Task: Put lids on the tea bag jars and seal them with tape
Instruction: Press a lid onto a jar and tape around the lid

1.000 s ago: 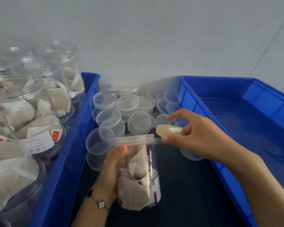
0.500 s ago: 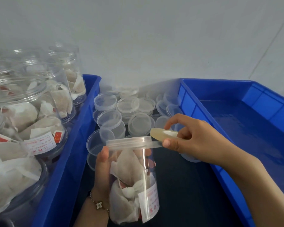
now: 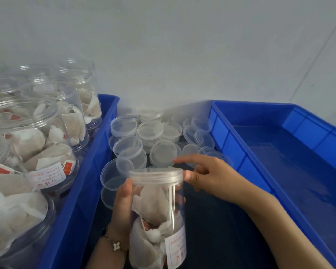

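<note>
My left hand (image 3: 122, 206) grips a clear tea bag jar (image 3: 157, 210) upright over the dark table; the jar holds paper tea bags and has a white label low on its side. A clear lid (image 3: 155, 176) sits on the jar's mouth. My right hand (image 3: 211, 175) is at the lid's right edge, with the thumb pressed on the rim and the index finger stretched above it. A pale sliver of the tape roll (image 3: 176, 168) shows between those fingers; the lid hides most of it.
Several loose clear lids (image 3: 164, 152) lie piled behind the jar. A blue crate (image 3: 97, 152) on the left holds several lidless jars of tea bags (image 3: 37, 142). On the right stands a blue crate (image 3: 299, 162) with nothing in it. A grey wall is behind.
My left hand has turned the jar upright and lifted it closer. My right hand with the tape has moved in against the lid's right edge.
</note>
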A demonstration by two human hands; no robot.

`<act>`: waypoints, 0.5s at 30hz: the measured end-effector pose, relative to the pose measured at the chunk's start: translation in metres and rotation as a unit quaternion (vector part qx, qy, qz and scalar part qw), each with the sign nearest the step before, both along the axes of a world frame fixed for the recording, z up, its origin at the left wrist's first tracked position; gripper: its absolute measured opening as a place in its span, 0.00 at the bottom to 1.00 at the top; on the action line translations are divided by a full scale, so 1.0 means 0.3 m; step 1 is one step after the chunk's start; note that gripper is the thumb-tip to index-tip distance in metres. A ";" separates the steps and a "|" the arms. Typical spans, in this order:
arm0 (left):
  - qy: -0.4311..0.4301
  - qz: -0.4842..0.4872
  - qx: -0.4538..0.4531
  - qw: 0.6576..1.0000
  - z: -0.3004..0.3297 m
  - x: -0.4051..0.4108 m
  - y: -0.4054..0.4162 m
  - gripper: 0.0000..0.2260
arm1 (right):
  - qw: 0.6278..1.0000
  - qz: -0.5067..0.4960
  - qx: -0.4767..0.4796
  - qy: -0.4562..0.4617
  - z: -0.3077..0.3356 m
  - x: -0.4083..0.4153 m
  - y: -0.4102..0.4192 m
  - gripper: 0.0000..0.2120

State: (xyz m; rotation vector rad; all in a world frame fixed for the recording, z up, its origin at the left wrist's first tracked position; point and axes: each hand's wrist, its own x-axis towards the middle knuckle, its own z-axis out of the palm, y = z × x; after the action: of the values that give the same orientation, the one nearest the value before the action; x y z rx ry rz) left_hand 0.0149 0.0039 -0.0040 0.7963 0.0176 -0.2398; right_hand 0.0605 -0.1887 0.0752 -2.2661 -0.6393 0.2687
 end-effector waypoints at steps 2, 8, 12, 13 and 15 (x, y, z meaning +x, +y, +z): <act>-0.033 -0.053 -0.086 0.994 0.023 -0.010 -0.008 0.47 | 1.000 0.018 0.010 0.011 -0.020 0.000 0.002 0.25; -0.039 -0.019 0.049 0.998 0.025 -0.024 0.007 0.42 | 0.997 0.061 0.051 0.019 -0.035 -0.015 0.017 0.25; -0.020 0.051 0.127 0.990 0.092 0.034 0.021 0.41 | 0.999 0.026 0.040 -0.013 -0.048 -0.014 0.002 0.25; -0.023 0.084 0.163 0.983 0.104 0.056 0.032 0.35 | 0.999 0.010 0.026 -0.020 -0.058 -0.011 -0.006 0.24; -0.093 0.096 0.274 0.952 0.113 0.053 0.057 0.28 | 1.000 -0.008 -0.011 -0.023 -0.073 -0.012 -0.010 0.22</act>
State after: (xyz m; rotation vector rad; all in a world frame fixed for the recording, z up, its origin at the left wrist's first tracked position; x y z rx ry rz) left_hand 0.0307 0.0209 0.0298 1.3610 -0.0168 0.0331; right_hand 0.0569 -0.1918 0.0532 -2.3030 -0.6453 0.2161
